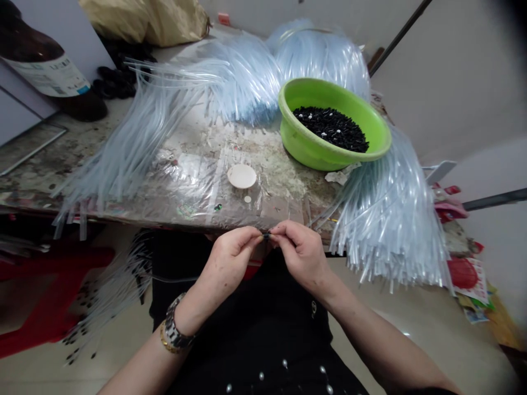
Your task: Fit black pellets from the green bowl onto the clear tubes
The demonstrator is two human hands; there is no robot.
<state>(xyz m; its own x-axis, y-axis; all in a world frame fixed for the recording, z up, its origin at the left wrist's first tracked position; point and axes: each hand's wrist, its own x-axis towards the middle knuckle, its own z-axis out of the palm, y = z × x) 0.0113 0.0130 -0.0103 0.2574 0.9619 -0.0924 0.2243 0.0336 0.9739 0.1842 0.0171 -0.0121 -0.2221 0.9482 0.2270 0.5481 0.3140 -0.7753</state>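
Observation:
My left hand (234,253) and my right hand (302,255) meet fingertip to fingertip just off the table's front edge, above my lap. Both are closed in a pinch on a small black piece (266,236), mostly covered by the fingers. A thin clear tube (173,280) shows on the left side of my left wrist; whether it runs through that hand is hidden. Past the hands, a green basin (329,156) holds many short black pieces (329,127) with a few white bits among them.
Bundles of clear tubing lie on the left (119,145), at the back (247,77) and over the right edge (395,219). A small white dish (242,176) sits on the worn table (193,186). A brown bottle (45,66) stands far left, above a red stool (45,296).

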